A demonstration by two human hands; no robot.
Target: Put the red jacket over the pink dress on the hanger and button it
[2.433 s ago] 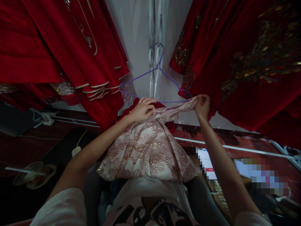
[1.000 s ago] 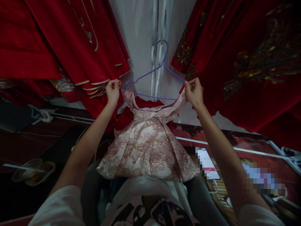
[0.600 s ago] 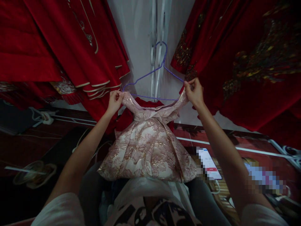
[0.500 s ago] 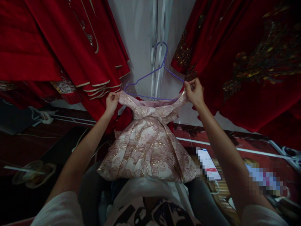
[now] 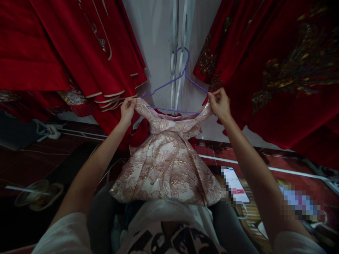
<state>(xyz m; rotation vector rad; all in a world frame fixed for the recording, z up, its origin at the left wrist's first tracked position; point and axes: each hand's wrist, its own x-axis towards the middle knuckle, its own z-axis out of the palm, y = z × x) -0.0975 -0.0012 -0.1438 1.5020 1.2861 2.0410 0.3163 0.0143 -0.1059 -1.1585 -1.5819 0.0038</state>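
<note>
A dark red, glossy surface (image 5: pixel 31 162) is spread across the lower view, crossed by a white rail (image 5: pixel 291 171) at the right. A lit phone (image 5: pixel 234 185) is laid flat on it, and a second lit screen (image 5: pixel 299 204) is seen further right. White cables (image 5: pixel 49 132) are bundled at the far left, and a clear plastic cup with a straw (image 5: pixel 37 194) is set nearer

We counted one pink dress (image 5: pixel 166 169) and one purple wire hanger (image 5: pixel 182 76). Two hands were on them: one left hand (image 5: pixel 128 108) and one right hand (image 5: pixel 219 104). The red garments hung in two groups, a left cluster (image 5: pixel 66 53) and a right cluster (image 5: pixel 278 70). The pieces in each overlapped too much for us to number. At near right lay two screens, one phone (image 5: pixel 234 185) and one blurred device (image 5: pixel 299 204). At near left we found one plastic cup (image 5: pixel 37 192) with one straw (image 5: pixel 18 188).
</note>
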